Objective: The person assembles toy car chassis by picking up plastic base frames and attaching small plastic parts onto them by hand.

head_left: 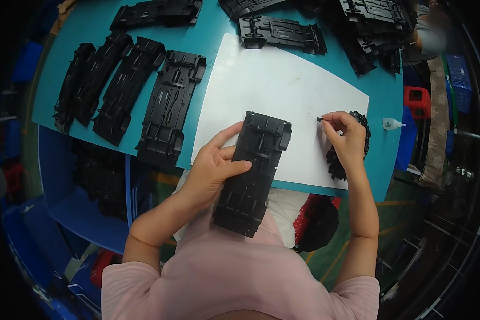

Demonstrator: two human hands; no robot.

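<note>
My left hand (217, 166) grips a black plastic toy car chassis (256, 176) by its left edge, thumb lying on its face. The chassis is tilted over the table's front edge, its near end above my lap. Over the right part of a white sheet (282, 80), my right hand (346, 136) pinches a small black plastic part (319, 119) between thumb and fingertips. What kind of part it is I cannot make out. A heap of small black parts (336, 165) lies under and beside that hand, partly hidden by it.
More black chassis (170, 106) lie in a row on the teal table (218, 21) at left. Others are stacked (376, 26) at the far right, near another person's arm (429, 34). A small white bottle (391, 124) is at the right edge. A blue bin (85, 213) stands below left.
</note>
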